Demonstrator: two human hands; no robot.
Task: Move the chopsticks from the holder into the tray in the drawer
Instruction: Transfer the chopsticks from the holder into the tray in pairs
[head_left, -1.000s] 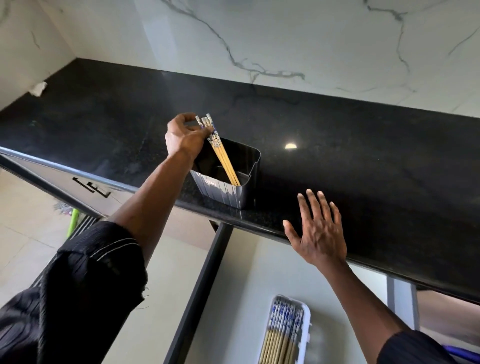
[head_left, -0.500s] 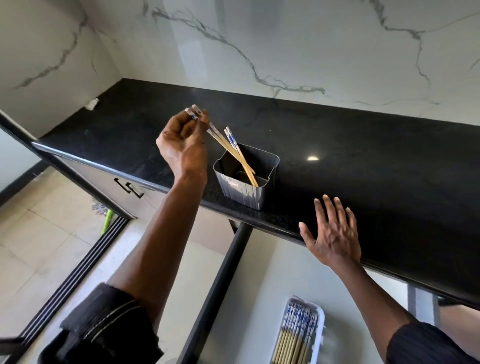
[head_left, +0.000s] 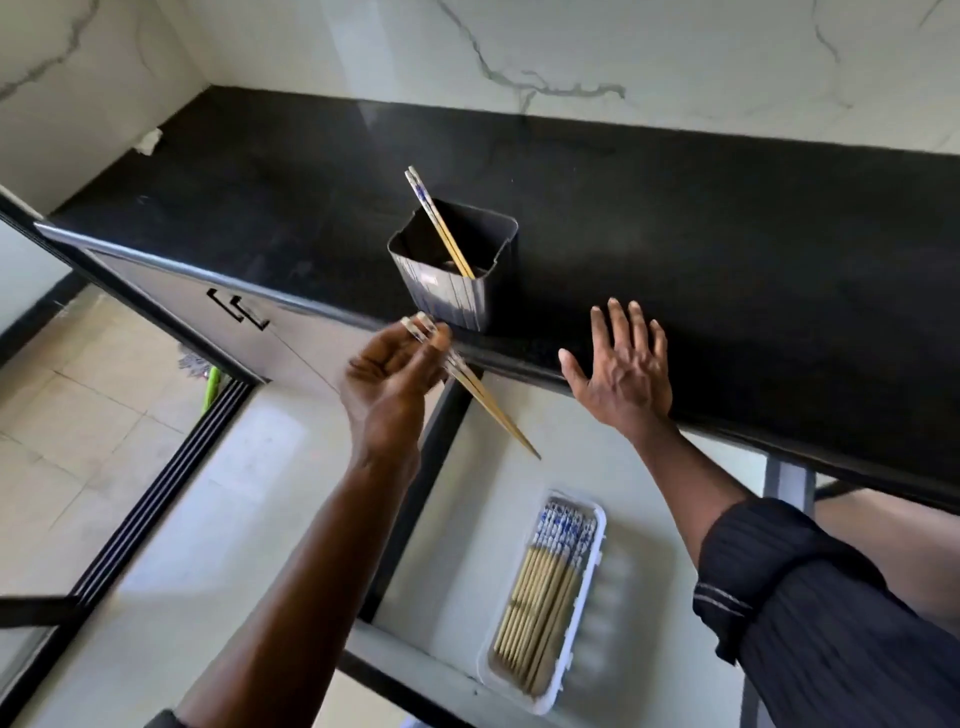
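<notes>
Currently, one pair of chopsticks (head_left: 485, 402) is gripped at its patterned ends by the left hand (head_left: 395, 376), thumb and curled fingers pinching it. The hand is palm-up in front of the counter edge, forearm raised. The tips slant down and to the right above the open drawer (head_left: 498, 519). A second pair (head_left: 439, 223) leans in the holder (head_left: 457, 296) on the black countertop (head_left: 727, 249). Further chopsticks (head_left: 545, 587) lie side by side in the white tray (head_left: 587, 613) in the drawer. The right hand (head_left: 623, 366) rests flat on the counter edge, fingers straight and spread, holding nothing.
</notes>
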